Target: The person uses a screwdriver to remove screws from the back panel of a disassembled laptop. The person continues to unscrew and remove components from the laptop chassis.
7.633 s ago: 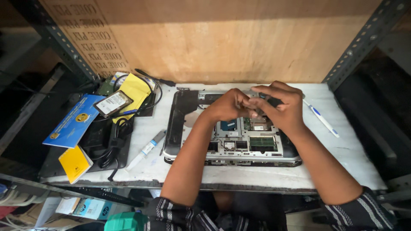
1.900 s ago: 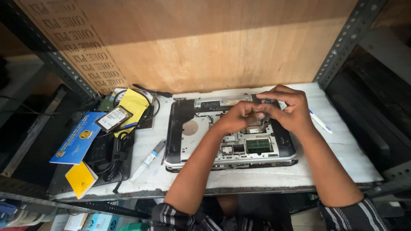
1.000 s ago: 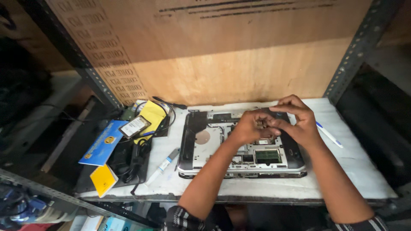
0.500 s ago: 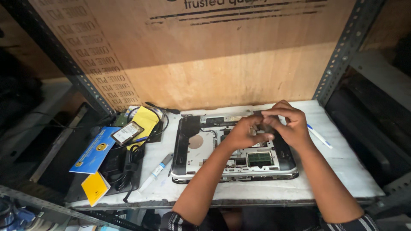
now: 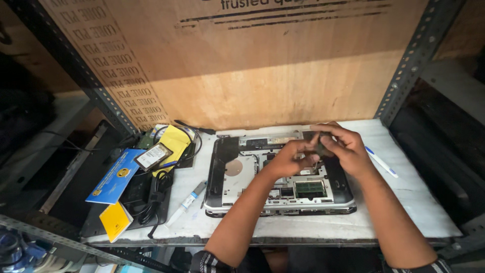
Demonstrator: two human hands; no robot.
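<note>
the opened laptop base lies flat on the white shelf board, its internals exposed, with a green memory module seated toward the near right. both hands meet above the far right part of the base. the left hand is curled nearly closed, thumb and fingertips pinched toward a small dark component held between the two hands; the right hand is also mostly closed, fingers bent over the same part from the right. how firmly each hand grips it cannot be told, as the fingers hide most of it. judged from its size, the component is light and rigid, and probably fragile: hold it by the edges, not by any contacts or flat faces, and apply little force. to the left of the base lie a small syringe-type tube, a blue card, a yellow pad, a yellow sheet and black cables. a white pen with a blue tip lies to the right, well apart from the hands. a wooden board closes the far side.
</note>
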